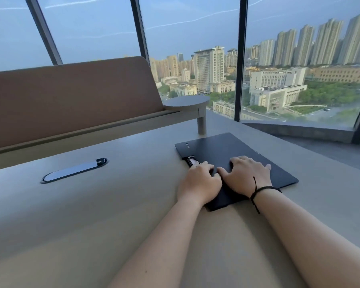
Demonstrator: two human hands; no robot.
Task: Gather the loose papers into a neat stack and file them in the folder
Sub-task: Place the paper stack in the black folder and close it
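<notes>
**Both hands on a closed folder at the right of the worktop**

A black folder lies flat and closed on the beige worktop, turned at an angle, right of centre. Both hands rest on its near-left part. The left hand sits at the folder's left edge with its fingers curled down over the cover, touching a small dark clip-like part that shows at that edge; whether the fingers pinch anything cannot be told. The right hand lies palm down with fingers spread flat on the cover, holding nothing. A black cord bracelet circles the right wrist. No loose papers show outside the folder.

Left of the folder, well apart, a long dark oval cable cover is set flush into the worktop. Beyond the folder's far corner stands a round-topped lamp-like post. A brown padded screen runs along the far-left edge of the worktop. Behind are dark window frames and a city of tall buildings.

The worktop is bare all round the forearms and to the left. The folder's right corner lies near the worktop's right edge. No writing can be read anywhere.
</notes>
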